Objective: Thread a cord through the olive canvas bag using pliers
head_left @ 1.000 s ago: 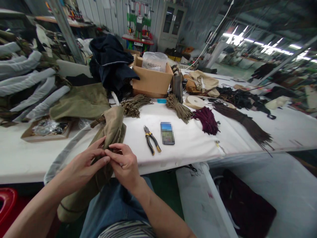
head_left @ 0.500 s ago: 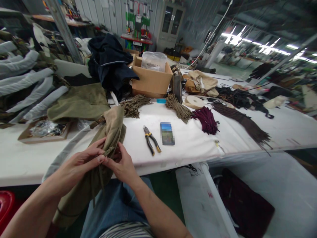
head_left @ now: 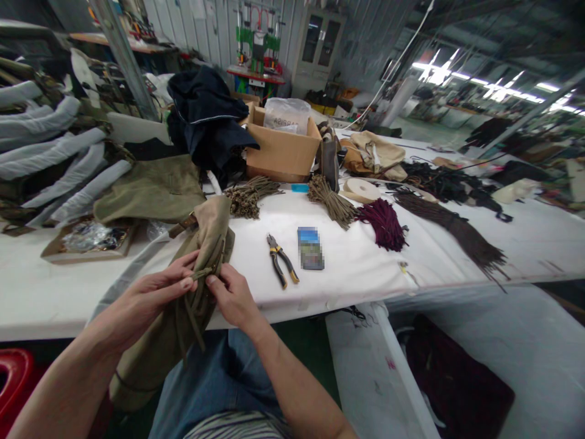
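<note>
An olive canvas bag (head_left: 155, 356) slants from the table edge down over my lap, with thin straps hanging from it. My left hand (head_left: 158, 289) pinches an olive strap (head_left: 203, 272) between thumb and fingers near the bag's upper part. Against the bag's right side, my right hand (head_left: 233, 294) is closed on its folded fabric, thumb toward the strap; some fingertips are hidden. Pliers (head_left: 282, 259) with black and yellow handles lie to the right of the bag, beside a phone (head_left: 311, 248).
Bundles of olive cords (head_left: 333, 201) and maroon cords (head_left: 381, 224) lie across the white table (head_left: 256, 305). Behind them stands a cardboard box (head_left: 281, 149). A small tray (head_left: 86, 241) of wrapped hardware sits at left. A large white bin (head_left: 379, 366) stands below the table at right.
The right thumb has drawn slightly away from the left fingertips, and the strap between them shows more. The hanging strap ends have swung right. The camera view has shifted a little.
</note>
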{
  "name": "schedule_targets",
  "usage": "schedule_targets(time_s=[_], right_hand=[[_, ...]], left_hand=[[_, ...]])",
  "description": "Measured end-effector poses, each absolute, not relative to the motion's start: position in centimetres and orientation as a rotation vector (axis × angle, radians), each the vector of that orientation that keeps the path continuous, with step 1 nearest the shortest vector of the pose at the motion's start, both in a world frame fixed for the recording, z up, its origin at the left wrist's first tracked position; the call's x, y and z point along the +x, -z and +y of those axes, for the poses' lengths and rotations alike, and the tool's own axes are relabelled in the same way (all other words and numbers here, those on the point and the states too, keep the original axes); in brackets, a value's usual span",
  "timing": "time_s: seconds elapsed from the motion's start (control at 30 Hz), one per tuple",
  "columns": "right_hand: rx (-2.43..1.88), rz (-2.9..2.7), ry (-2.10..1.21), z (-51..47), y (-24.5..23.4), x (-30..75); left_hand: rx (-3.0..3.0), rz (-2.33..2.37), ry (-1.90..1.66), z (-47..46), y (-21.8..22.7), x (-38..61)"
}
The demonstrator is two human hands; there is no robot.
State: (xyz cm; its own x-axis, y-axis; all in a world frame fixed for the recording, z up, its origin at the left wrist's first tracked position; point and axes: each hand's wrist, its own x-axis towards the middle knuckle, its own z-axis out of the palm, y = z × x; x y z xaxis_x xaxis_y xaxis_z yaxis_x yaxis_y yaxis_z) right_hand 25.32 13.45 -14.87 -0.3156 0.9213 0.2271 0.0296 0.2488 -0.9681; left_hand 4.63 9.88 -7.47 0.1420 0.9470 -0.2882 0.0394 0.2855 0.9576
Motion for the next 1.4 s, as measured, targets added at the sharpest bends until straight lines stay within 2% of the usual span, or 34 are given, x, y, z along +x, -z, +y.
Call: schedule_targets(time_s=[0.4,0.6,0.77,0.97,1.23,1.4], right_hand=[[-1.174,-1.921,-1.03,15.7,9.9,26.4],[-1.436,-1.918,-0.956,15.1,9.3,27.1],[-1.252,-2.066,-1.035,15.6,9.7,28.1],[-1.39,-2.115,-0.862,15.7,10.0,27.0],[-0.938,-2.141,-1.018,15.2,10.9,28.7],[-0.992,-2.35,-0.93,16.7,10.9,29.3]], left_hand=[[1.173,1.249,-0.903,10.9,6.1,5.4],[1.157,1.167,-0.888,11.1,7.5,6.4],[1.112,1.149,-0.856,10.9,8.4,6.9],[1.228,1.181,-0.833,11.4,8.6,5.7],[1.079,1.138,-0.833,10.9,9.0,5.1],[1.123,1.138,-0.854,11.2,9.4,5.4]])
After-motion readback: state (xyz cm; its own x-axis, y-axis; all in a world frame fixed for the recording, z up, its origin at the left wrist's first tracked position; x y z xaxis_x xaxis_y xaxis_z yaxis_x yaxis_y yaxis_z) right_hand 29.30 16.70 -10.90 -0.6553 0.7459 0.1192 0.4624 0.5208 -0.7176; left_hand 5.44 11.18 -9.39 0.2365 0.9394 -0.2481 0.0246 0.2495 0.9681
